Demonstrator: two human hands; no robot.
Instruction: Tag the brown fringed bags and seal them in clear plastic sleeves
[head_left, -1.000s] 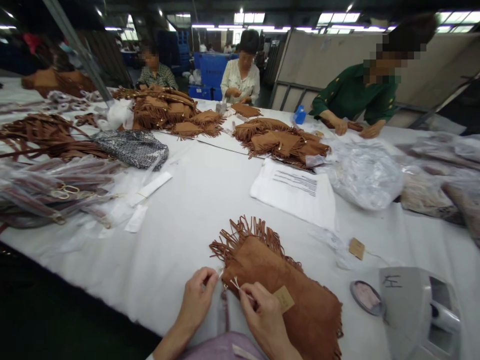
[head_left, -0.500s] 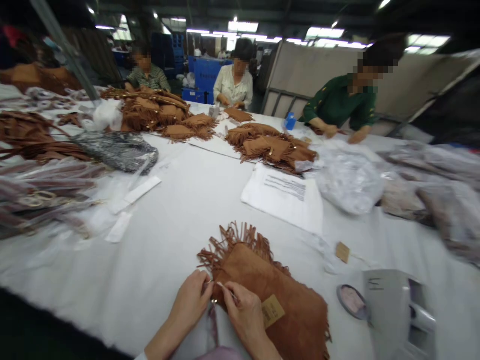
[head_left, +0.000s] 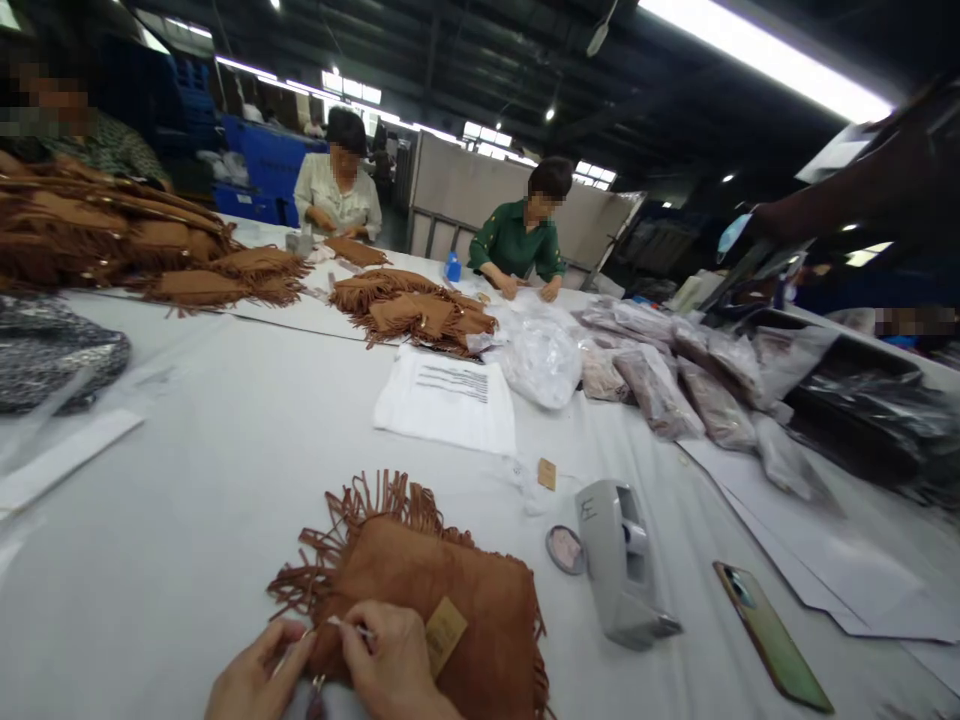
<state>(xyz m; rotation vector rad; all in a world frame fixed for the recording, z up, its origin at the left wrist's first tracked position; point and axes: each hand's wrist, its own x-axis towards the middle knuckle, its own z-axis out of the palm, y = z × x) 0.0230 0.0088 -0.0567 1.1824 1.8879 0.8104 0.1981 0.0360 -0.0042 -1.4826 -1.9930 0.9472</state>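
A brown suede-like bag (head_left: 480,575) with a fringed edge lies flat on the white table before me. My left hand (head_left: 262,672) is at its near left corner, thumb and forefinger pinched on a thin white string. Over the bag, my right hand (head_left: 396,662) is also closed in a pinch, with a white end of string showing at its fingertips. A tan cardboard tag (head_left: 445,636) rests on the bag beside my right hand. Below the corner, between my hands, a small metal clasp (head_left: 318,683) shows. My fingers partly hide the string.
A grey tape dispenser (head_left: 619,565), a small round dish (head_left: 565,550), a loose tag (head_left: 547,474) and a phone (head_left: 776,635) lie to the right. Farther back are a white printed cloth bag (head_left: 446,405), piled fringed bags (head_left: 416,312) and plastic-wrapped items (head_left: 660,390). Several co-workers sit across the table.
The view has swung to the right, so the bag and hands appear farther left and lower, and the phone has come into view. Both hands keep their pinch at the bag's corner.
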